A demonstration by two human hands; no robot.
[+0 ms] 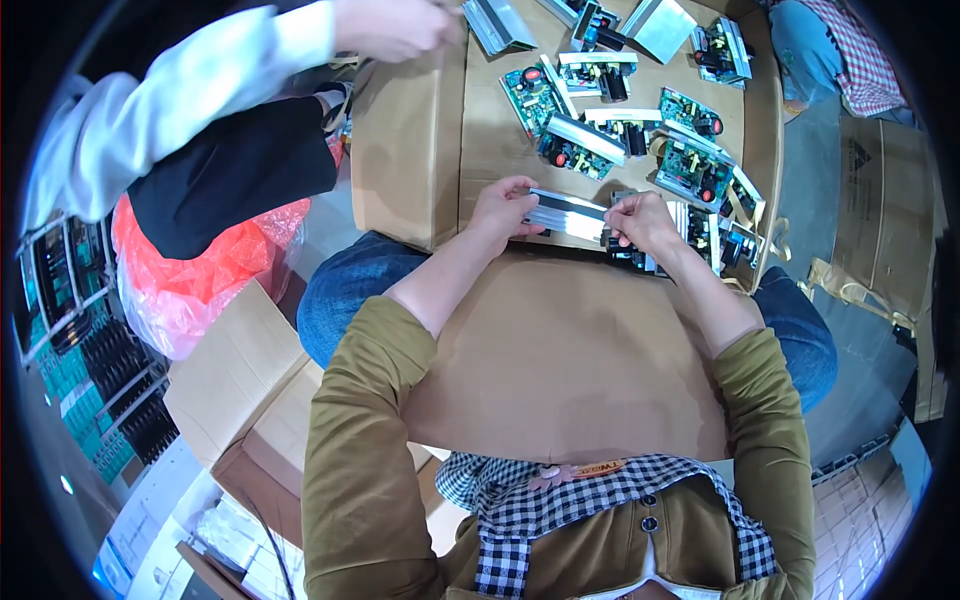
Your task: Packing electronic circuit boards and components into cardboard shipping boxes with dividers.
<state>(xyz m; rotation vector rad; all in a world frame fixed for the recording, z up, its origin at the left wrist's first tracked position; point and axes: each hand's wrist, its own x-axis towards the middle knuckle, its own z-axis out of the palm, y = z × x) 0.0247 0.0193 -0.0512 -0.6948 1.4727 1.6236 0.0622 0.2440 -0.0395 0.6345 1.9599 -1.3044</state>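
My left hand (503, 212) and my right hand (641, 222) both grip one circuit board with a ribbed silver heat sink (566, 212), held level between them over a brown cardboard surface (560, 340) on my lap. The left hand holds its left end and the right hand pinches its right end. Several green circuit boards with heat sinks (600, 125) lie spread on the cardboard just beyond my hands. More boards (715, 235) are stacked at the right of my right hand.
Another person in a white sleeve (180, 90) reaches in at the upper left, a hand (395, 25) near a silver heat sink (497, 25). An orange plastic bag (190, 270), cardboard boxes (240, 400) and trays of parts (70, 330) stand at the left. Flat cartons (885, 200) lean at the right.
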